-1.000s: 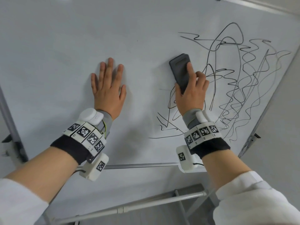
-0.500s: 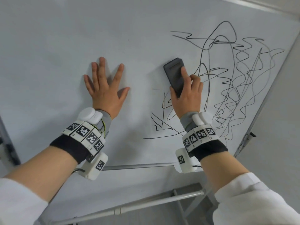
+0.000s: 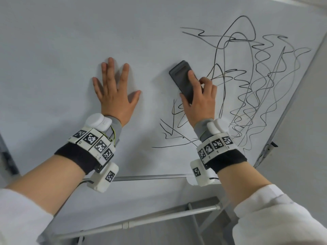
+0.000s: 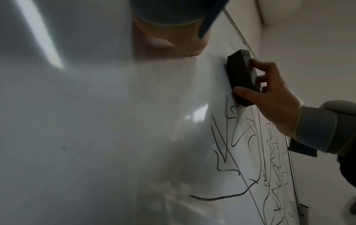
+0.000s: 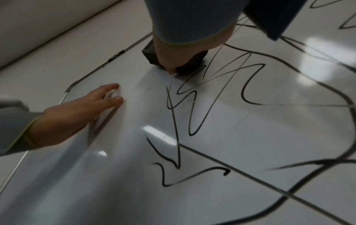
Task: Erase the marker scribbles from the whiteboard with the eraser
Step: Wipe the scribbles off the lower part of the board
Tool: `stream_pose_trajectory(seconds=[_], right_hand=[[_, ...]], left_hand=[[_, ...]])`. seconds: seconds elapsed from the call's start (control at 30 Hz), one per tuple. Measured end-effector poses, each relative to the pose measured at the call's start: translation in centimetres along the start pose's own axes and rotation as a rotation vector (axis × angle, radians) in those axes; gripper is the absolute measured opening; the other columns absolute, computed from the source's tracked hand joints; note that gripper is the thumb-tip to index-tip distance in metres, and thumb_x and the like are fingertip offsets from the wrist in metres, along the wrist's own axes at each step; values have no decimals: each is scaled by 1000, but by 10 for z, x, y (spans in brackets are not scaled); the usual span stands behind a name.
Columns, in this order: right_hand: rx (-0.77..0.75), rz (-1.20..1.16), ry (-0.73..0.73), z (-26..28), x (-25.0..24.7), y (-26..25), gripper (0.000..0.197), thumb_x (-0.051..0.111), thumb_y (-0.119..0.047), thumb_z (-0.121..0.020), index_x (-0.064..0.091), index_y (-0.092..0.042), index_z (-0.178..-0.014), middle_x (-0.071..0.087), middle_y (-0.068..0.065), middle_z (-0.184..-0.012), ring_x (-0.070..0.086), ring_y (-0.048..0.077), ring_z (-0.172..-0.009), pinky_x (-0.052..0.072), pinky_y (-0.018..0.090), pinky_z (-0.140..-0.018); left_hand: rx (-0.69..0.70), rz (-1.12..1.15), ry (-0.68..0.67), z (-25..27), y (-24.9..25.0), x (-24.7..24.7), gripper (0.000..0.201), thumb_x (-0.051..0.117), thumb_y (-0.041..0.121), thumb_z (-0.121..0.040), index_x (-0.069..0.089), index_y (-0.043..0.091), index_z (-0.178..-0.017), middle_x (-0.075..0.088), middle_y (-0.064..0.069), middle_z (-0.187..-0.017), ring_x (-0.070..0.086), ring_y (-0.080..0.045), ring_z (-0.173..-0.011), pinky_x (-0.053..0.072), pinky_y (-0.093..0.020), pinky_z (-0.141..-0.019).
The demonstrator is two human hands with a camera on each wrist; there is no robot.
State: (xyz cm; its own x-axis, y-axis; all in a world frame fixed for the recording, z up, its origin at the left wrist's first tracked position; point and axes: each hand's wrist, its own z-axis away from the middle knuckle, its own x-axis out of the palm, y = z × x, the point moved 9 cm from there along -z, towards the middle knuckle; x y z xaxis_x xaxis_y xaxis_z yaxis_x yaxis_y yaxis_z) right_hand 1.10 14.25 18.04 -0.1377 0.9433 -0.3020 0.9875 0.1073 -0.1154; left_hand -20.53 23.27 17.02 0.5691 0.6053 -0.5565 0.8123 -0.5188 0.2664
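Right hand (image 3: 198, 101) clamps the eraser (image 3: 182, 78): thumb on its left edge, index finger laid along the back, remaining fingers curled over the right edge. Eraser dark, oblong, face flat on the whiteboard (image 3: 70, 41); long axis runs up and to the left, away from the wrist. It sits at the left margin of the scribbles (image 3: 256, 82). Nearly all ink lies to the right of it and below, under and past the wrist; board to its left reads bare. Next stroke, by my judgement, goes rightward or down, broadside to cover most. Left hand (image 3: 115, 92) is well apart on bare board, fingers spread, holding nothing; palm seems pressed flat as a brace, though contact isn't certain.
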Motion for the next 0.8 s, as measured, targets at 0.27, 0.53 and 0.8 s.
stream_pose_trajectory(seconds=[0.27, 0.53, 0.8], right_hand=[[-226, -5, -136, 26, 15, -21, 67, 72, -16, -76, 40, -28, -133, 55, 16, -112, 42, 30, -92, 47, 40, -79], [-150, -9, -20, 7, -2, 1, 56, 64, -15, -81, 44, -28, -131, 50, 15, -116, 40, 32, -97, 43, 39, -84], [-259, -3, -180, 43, 11, -8, 55, 59, -19, -80, 43, -30, -131, 54, 15, -113, 43, 34, -97, 48, 43, -78]], left_hand=[[-47, 7, 13, 2, 14, 7, 76, 54, 41, -88, 14, 18, -148, 1, -19, -154, -2, -34, -142, -4, -55, -110], [-51, -18, 6, 9, 25, 12, 72, 52, 39, -88, 16, 24, -148, 0, -21, -154, -3, -36, -141, -2, -56, -110], [-52, -4, -13, 12, 28, 13, 72, 54, 37, -89, 14, 25, -148, -2, -18, -154, -5, -34, -142, -3, -54, -111]])
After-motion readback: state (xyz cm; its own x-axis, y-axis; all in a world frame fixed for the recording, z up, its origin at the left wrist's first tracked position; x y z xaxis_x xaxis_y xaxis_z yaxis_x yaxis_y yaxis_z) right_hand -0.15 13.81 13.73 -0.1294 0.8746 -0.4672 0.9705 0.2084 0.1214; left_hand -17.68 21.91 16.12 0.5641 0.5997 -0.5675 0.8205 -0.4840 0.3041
